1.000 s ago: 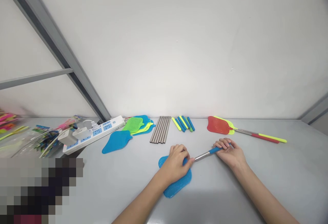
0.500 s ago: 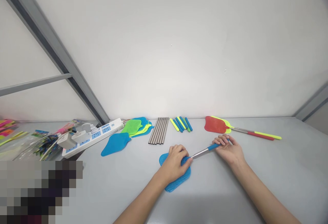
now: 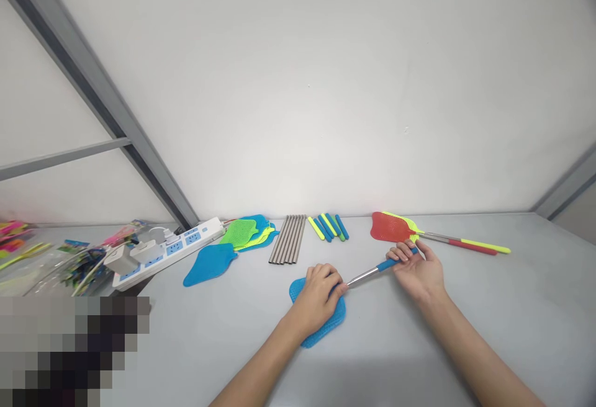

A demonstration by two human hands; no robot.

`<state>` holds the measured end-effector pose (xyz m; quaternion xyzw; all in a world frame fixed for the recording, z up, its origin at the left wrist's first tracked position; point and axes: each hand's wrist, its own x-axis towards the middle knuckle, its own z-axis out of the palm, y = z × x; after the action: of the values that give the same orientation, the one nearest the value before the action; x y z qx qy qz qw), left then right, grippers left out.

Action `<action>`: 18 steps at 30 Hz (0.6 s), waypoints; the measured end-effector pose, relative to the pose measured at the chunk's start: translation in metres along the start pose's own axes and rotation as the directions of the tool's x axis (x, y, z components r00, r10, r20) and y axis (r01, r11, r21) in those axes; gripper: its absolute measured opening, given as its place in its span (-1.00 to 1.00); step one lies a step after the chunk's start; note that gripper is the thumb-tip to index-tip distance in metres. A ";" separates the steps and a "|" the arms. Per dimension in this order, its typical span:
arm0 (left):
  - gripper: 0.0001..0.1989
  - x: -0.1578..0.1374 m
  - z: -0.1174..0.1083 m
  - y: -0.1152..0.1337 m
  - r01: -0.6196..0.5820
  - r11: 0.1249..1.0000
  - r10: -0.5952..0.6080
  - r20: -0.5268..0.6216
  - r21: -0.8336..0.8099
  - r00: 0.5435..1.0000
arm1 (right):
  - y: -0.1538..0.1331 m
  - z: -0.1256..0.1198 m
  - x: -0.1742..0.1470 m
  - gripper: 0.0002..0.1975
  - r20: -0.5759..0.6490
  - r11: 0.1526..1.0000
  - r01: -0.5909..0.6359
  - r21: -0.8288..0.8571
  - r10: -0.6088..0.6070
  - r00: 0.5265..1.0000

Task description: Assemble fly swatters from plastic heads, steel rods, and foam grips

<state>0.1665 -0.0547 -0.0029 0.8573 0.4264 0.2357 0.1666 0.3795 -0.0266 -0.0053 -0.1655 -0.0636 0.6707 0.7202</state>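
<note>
A blue fly swatter lies across the table, made of a perforated head (image 3: 333, 323), a thin metal rod (image 3: 363, 277) and a blue grip (image 3: 385, 265). My left hand (image 3: 319, 298) is closed over the head near its neck, covering much of it. Around the far end of the grip, my right hand (image 3: 419, 272) has its fingers curled, palm partly turned up. Beyond it lie a red fly swatter (image 3: 390, 227) and a yellow one (image 3: 487, 245), partly overlapping.
Several metal rods (image 3: 287, 239) lie side by side, with several coloured grips (image 3: 328, 227) to their right. Swatter heads in blue (image 3: 210, 263) and green (image 3: 239, 233) lie to the left, by a power strip (image 3: 186, 242). Plastic packets (image 3: 88, 264) are at far left. A wall (image 3: 307, 115) stands behind.
My right hand has shifted slightly along the grip, and its palm has rolled a little more upward. My left hand stays on the swatter head.
</note>
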 end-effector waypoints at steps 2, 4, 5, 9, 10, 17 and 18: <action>-0.77 0.000 0.001 -0.001 -0.006 1.000 0.006 -0.005 0.012 1.000 | 0.000 0.000 0.000 -0.85 -0.001 1.000 0.006 -0.005 -0.006 1.000; -0.78 0.000 0.002 -0.001 -0.010 1.000 0.010 -0.006 0.019 1.000 | 0.000 -0.001 0.000 -0.85 -0.006 1.000 0.013 -0.015 -0.013 1.000; -0.79 0.000 0.002 -0.001 -0.010 1.000 0.010 -0.005 0.021 1.000 | 0.001 -0.001 0.001 -0.86 -0.010 1.000 0.019 -0.023 -0.019 1.000; -0.79 0.000 0.002 -0.001 0.006 0.999 -0.005 -0.012 0.032 1.000 | 0.007 -0.002 0.003 -0.89 -0.049 0.993 0.049 -0.103 -0.055 0.997; -0.79 0.000 0.002 -0.001 0.011 0.999 -0.011 -0.017 0.036 1.000 | 0.009 -0.001 0.003 -0.91 -0.063 0.990 0.045 -0.135 -0.054 0.997; -0.79 0.001 0.002 -0.004 0.034 0.998 -0.031 -0.057 0.054 0.998 | 0.038 0.004 -0.010 -0.95 -0.101 0.891 -0.151 -0.428 0.119 0.988; -0.79 0.001 0.002 -0.005 0.039 0.998 -0.035 -0.065 0.055 0.997 | 0.041 0.005 -0.012 -0.93 -0.080 0.855 -0.175 -0.488 0.155 0.985</action>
<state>0.1654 -0.0512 -0.0068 0.8456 0.4537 0.2480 0.1331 0.3375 -0.0360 -0.0123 -0.3610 -0.2046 0.6883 0.5951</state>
